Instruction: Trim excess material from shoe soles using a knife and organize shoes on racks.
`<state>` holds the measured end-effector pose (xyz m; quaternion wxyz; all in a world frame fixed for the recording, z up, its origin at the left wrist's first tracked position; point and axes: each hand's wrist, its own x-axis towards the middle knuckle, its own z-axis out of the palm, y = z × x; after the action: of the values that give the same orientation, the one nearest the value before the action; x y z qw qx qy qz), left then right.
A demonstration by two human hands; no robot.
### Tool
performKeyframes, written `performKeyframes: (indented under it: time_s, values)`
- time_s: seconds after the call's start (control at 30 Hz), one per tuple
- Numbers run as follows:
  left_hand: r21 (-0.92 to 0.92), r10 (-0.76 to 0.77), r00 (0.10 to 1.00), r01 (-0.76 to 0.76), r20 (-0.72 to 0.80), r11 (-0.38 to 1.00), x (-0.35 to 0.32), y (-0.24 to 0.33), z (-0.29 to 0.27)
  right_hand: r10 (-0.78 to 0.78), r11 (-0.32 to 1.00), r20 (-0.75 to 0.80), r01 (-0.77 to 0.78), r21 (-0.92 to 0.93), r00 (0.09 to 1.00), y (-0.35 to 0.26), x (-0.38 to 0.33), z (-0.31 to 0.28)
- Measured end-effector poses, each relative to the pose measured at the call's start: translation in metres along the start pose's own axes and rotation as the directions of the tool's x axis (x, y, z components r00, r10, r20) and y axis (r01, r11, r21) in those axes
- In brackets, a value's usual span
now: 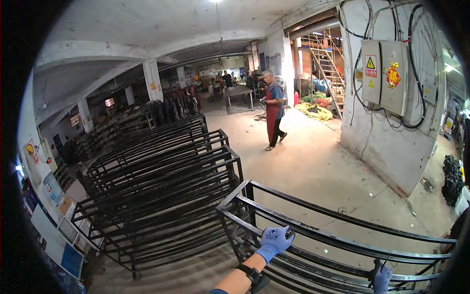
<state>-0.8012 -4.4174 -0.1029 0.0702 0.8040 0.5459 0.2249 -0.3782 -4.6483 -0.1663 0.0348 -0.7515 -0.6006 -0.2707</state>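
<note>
A black metal frame rack (pixel 298 220) of long square bars stands in front of me at the lower right. My left hand (pixel 275 243), in a blue glove with dark fingers, is closed round one of its bars near the left end. A black watch sits on that wrist. Farther right, at the lower edge, my right hand (pixel 381 279) in a matching glove is closed on a lower bar of the same rack. Its fingers are partly hidden, and a thin dark piece sticks up beside it.
Several similar black racks (pixel 166 171) stand in rows to the left. A person (pixel 274 108) in a dark red apron walks on the floor ahead. An electrical cabinet (pixel 391 73) hangs on the right wall. Stairs (pixel 327 73) and a table (pixel 239 92) are farther back.
</note>
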Motion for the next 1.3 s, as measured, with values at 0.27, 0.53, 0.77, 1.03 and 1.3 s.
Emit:
performKeyframes:
  time_s: [0.27, 0.53, 0.77, 1.03, 1.3]
  values:
    - [-0.132, 0.0, 1.0, 0.003, 0.027, 0.991, 0.025, 0.003, 0.025, 0.155, 0.962, 0.139, -0.182, 0.204, 0.978, -0.033, 0.036, -0.04]
    - [0.019, -0.132, 0.991, 0.132, -0.021, 0.991, 0.019, 0.02, 0.008, 0.329, 0.755, 0.349, -0.466, 0.461, 0.878, -0.037, 0.048, -0.068]
    - [-0.165, 0.028, 0.991, -0.006, 0.127, 0.986, 0.026, -0.023, 0.007, 0.358, 0.742, 0.232, -0.426, 0.517, 0.905, -0.049, 0.044, -0.074]
    - [0.092, -0.157, 0.976, 0.144, 0.148, 0.985, 0.042, -0.004, 0.003, 0.321, 0.796, 0.021, -0.281, 0.536, 0.947, -0.055, 0.054, -0.051]
    - [0.204, -0.165, 0.925, 0.099, 0.343, 0.974, 0.043, -0.002, -0.001, 0.244, 0.859, 0.242, -0.325, 0.395, 0.939, -0.041, 0.045, -0.046]
